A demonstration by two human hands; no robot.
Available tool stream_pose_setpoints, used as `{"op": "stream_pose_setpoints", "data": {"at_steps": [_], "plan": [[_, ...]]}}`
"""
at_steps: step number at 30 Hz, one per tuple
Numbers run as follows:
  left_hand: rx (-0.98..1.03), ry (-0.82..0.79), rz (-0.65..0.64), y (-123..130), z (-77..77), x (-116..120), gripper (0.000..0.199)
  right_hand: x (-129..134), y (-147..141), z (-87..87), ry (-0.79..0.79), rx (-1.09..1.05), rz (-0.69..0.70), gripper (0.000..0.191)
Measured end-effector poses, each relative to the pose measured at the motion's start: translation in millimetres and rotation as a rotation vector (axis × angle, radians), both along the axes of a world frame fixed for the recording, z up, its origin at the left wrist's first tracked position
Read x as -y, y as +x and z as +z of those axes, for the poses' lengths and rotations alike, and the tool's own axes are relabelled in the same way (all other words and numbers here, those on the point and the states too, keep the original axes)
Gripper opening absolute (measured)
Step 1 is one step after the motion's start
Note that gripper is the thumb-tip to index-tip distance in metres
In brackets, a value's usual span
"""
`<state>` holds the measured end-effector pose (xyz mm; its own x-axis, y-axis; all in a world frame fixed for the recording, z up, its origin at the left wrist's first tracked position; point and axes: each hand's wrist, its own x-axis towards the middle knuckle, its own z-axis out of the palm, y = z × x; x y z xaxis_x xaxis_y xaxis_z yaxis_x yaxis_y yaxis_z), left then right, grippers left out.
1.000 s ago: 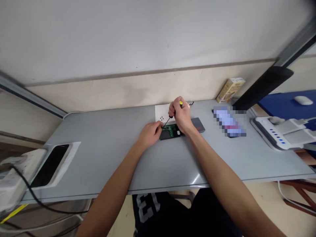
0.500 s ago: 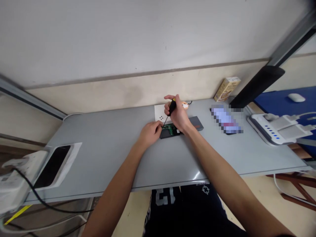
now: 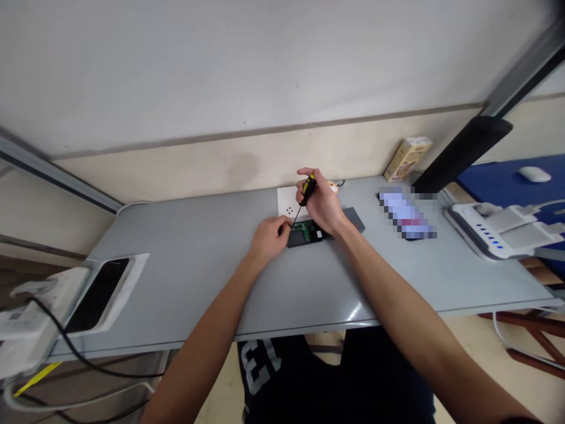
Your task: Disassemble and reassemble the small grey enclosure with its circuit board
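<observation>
My right hand [image 3: 323,203] is closed around a black and yellow screwdriver [image 3: 308,187], whose thin shaft slants down to the left end of an opened device. That device [image 3: 305,235] is dark, with a green circuit board [image 3: 303,228] showing, and lies on the grey table. Bent at its left end, the fingers of my left hand [image 3: 268,238] are closed beside the screwdriver tip; what they pinch, if anything, is hidden. Behind the device lies a white sheet [image 3: 286,197] with several small dark dots. A grey flat piece [image 3: 354,219] sits under and right of my right wrist.
On the grey table [image 3: 189,265], a dark-screened phone [image 3: 99,294] rests on white paper at left, near a power strip [image 3: 66,300] with cables. To the right are a blurred lit phone [image 3: 405,213], a carton [image 3: 406,159], a black post [image 3: 461,154] and a charging station [image 3: 481,232].
The whole view has shifted slightly. My right hand and the screwdriver keep nearly the same pose over the device, and my left hand stays at its left end. My legs below the table have moved apart.
</observation>
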<state>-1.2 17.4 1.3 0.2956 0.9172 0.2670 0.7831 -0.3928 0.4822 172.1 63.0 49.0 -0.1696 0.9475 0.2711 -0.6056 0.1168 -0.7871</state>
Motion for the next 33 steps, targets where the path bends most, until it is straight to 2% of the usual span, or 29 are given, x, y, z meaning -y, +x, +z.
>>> {"op": "stream_pose_setpoints", "data": {"at_steps": [2,7,9,12,16,19,21,24,26,29,33], "plan": [[0.005,-0.007,0.006,0.1,0.0,0.2,0.024,3.4,4.7,1.9,-0.009,-0.01,0.004,0.038],[0.024,-0.016,-0.018,0.3,2.2,0.5,0.024,5.5,4.9,-1.3,-0.001,0.158,-0.133,0.053],[0.009,-0.013,-0.031,-0.6,4.0,-0.2,0.024,4.6,-0.1,-3.8,0.033,0.2,-0.183,0.05],[-0.015,-0.014,-0.071,-2.2,7.5,-1.4,0.025,6.9,-6.8,-1.4,0.081,0.222,-0.17,0.045],[-0.045,-0.021,-0.092,-4.3,13.6,-0.2,0.025,20.6,4.7,23.8,0.221,0.377,-0.23,0.039],[-0.031,-0.054,-0.117,-9.2,19.8,3.7,0.026,32.9,42.6,44.9,0.394,0.621,-0.304,0.033],[0.005,-0.112,-0.143,-14.5,24.6,7.2,0.03,38.4,78.1,47.3,0.491,0.994,-0.208,0.034],[0.046,-0.213,-0.189,-21.9,31.1,12.1,0.063,42.4,127.6,32.2,0.451,1.564,0.011,0.074],[0.062,-0.248,-0.216,-23.8,33.3,14.1,0.072,42.7,148.7,19.7,0.445,1.768,0.08,0.077],[0.094,-0.261,-0.217,-22.6,33.4,14.5,0.067,40.7,159.1,14.1,0.448,1.805,0.114,0.065],[0.125,-0.291,-0.231,-19.8,29.9,11.8,0.066,38.6,149.9,25.7,0.416,1.699,0.172,0.059]]}}
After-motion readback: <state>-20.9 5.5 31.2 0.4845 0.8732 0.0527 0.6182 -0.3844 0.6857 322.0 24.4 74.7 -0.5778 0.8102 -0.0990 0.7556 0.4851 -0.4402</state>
